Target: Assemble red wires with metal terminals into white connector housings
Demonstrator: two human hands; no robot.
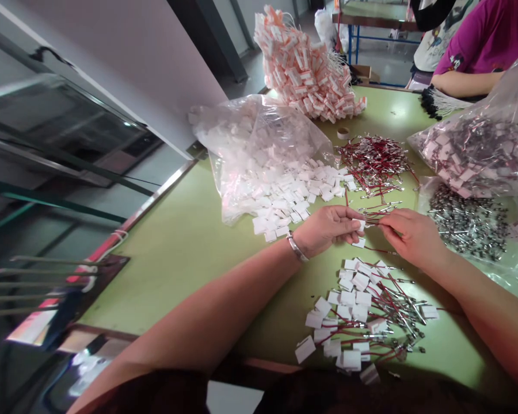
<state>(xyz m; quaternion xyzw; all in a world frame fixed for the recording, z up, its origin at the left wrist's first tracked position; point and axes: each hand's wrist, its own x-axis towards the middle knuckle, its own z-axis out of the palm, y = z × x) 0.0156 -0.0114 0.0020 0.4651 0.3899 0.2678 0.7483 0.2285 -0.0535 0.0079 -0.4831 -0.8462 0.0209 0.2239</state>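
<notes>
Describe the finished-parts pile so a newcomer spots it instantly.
On the green table, look at the near edge, just below the left hand and right hand. The finished pile lies loose there: white connectors already joined to red wires, unlike the bare white connectors spilling from the bag.

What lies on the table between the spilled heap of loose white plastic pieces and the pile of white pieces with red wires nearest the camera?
In the head view, the left hand lies between the loose white pieces and the near pile, with bare green table around it.
</notes>
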